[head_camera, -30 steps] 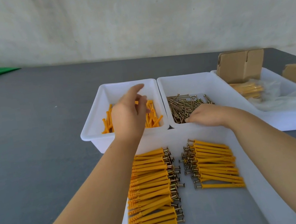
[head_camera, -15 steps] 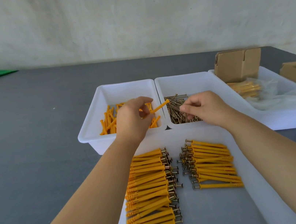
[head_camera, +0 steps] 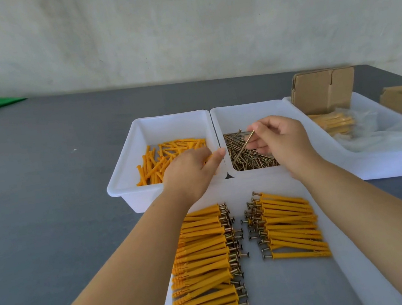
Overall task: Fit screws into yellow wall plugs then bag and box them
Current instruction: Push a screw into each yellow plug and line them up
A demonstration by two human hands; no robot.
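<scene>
Counter [head_camera: 49,227], grey; four white tubs in view; tub of loose yellow plugs [head_camera: 166,157] at 11 o'clock, tub of screws [head_camera: 247,158] at 12, touching side by side; near tray [head_camera: 288,293] at 6 holds two rows of assembled plugs [head_camera: 203,261], too many to count surely; left hand [head_camera: 190,172] curled around one plug, mostly hidden; right hand [head_camera: 281,137] pinches one screw [head_camera: 244,143], tilted, above the screw tub; three cardboard boxes [head_camera: 324,92] at 2; no legible writing.
</scene>
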